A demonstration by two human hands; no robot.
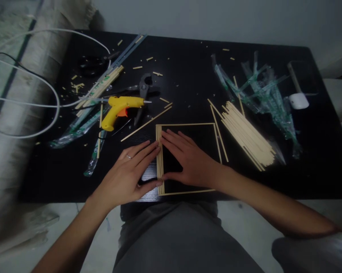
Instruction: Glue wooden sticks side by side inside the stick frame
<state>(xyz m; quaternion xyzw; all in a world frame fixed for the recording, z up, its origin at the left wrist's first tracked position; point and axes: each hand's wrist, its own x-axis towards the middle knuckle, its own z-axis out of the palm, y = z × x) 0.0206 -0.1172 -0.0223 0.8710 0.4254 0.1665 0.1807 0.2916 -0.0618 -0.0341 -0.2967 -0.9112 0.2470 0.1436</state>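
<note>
A square frame of thin wooden sticks (188,124) lies flat near the table's front edge. Along its left side, several sticks (160,163) stand parallel, pressed close together. My left hand (128,172), a ring on one finger, touches this row from the left with fingers stretched and thumb apart. From inside the frame, my right hand (190,159) touches the row's right side, its fingers also spread. Its wrist and forearm cover part of the frame's right side. Neither hand is wrapped around anything.
A yellow glue gun (122,108) lies left of the frame, beside pliers (144,87). Loose sticks (245,136) are piled at right, near crumpled plastic wrappers (270,94) and a white case (298,101). A white cable (57,102) loops at left. Stick offcuts dot the black table (185,76).
</note>
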